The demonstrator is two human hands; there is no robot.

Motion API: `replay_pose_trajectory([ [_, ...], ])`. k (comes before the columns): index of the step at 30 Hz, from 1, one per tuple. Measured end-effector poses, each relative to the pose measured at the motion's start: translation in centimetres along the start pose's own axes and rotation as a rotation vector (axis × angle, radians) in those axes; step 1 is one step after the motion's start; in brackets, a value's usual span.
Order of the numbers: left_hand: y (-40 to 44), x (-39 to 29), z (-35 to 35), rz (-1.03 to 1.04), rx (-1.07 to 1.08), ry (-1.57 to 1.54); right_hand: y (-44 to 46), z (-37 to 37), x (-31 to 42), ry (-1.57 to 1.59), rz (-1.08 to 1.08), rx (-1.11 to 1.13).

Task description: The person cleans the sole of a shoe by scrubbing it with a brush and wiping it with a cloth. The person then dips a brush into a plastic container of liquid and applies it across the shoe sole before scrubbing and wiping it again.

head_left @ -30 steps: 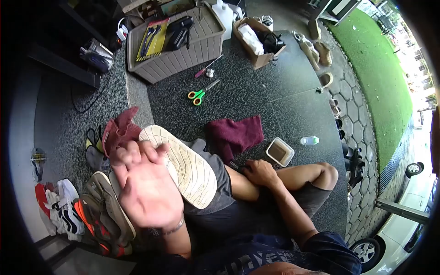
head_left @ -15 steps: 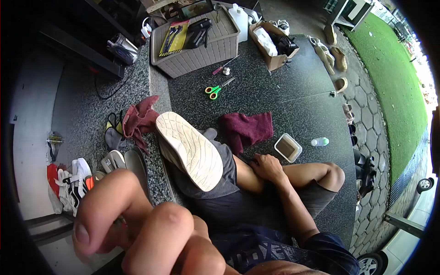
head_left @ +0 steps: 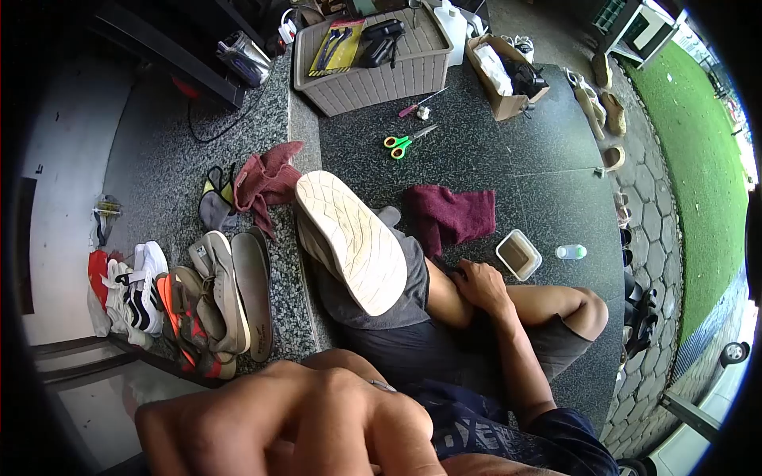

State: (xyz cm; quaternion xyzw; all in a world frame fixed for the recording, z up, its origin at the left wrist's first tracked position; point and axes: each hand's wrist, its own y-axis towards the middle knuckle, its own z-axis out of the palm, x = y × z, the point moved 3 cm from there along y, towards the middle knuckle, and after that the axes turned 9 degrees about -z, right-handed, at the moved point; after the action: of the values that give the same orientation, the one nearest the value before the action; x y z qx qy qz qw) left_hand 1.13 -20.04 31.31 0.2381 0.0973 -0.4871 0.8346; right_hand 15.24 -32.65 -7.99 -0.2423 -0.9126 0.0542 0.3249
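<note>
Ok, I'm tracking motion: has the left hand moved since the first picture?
Yes: judged against the reddish cloth, whose edge it overlapped, the left hand is now well down the view, toward the shirt.

Left hand (head_left: 294, 420): cut off by bottom edge | right hand (head_left: 480, 285): fingertips unclear | shirt (head_left: 476, 428): lettering partly hidden | white car (head_left: 686, 456): partly out of frame
</note>
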Motion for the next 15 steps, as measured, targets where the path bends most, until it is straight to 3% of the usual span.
replay_pose_trajectory([
  [2, 0.3, 1.5, 0.5, 0.199, -0.061, -0.069, 0.1, 0.1, -0.1, -0.01, 0.001, 0.006],
  [4, 0.5, 1.4, 0.1, 0.232, -0.013, -0.107, 0.1, 0.0, -0.1, -0.014, -0.002, 0.009],
  [8, 1.9, 0.2, -1.2, -0.046, 0.087, -0.143, 0.1, 0.4, -0.2, -0.004, -0.006, 0.009],
  [11, 2.5, 0.4, -5.0, -0.322, 0.402, -0.428, 0.1, 0.3, -0.4, 0.002, 0.008, 0.008],
  [15, 1.0, -1.0, -4.5, -0.426, 0.147, -0.59, 0.2, -0.5, 0.1, 0.001, 0.04, 0.022],
])
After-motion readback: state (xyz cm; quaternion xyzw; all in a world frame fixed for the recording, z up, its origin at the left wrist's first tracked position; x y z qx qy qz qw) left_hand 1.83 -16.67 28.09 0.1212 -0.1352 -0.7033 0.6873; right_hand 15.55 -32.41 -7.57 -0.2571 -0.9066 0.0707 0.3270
